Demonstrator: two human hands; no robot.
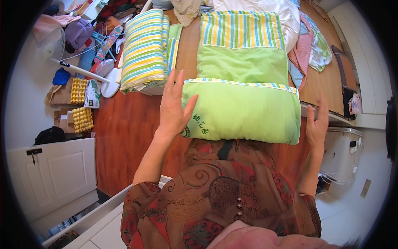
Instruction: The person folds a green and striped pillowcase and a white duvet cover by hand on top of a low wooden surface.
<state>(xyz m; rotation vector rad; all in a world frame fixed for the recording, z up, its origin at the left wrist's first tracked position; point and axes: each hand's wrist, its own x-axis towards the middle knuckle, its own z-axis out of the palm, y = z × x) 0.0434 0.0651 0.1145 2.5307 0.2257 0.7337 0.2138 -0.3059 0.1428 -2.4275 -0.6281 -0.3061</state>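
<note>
In front of me, at the near edge of the bed, lies a thick green quilted roll (245, 109) with a striped trim and some embroidery at its lower left. From under it a flat green bedding piece (242, 62) with a striped end runs away over the bed. My left hand (174, 109) is at the roll's left end, fingers apart, the thumb over its edge; whether it touches cannot be told. My right hand (317, 121) is held up just right of the roll, fingers apart, with a gap between them. To the left lies a folded striped quilt (144, 49).
A white standing fan (110, 82) and yellow egg trays (82, 119) stand on the left. Rumpled white bedding (258, 6) and pink and blue cloth (301, 53) lie on the bed mat (323, 77). A white door (53, 168) is at the lower left.
</note>
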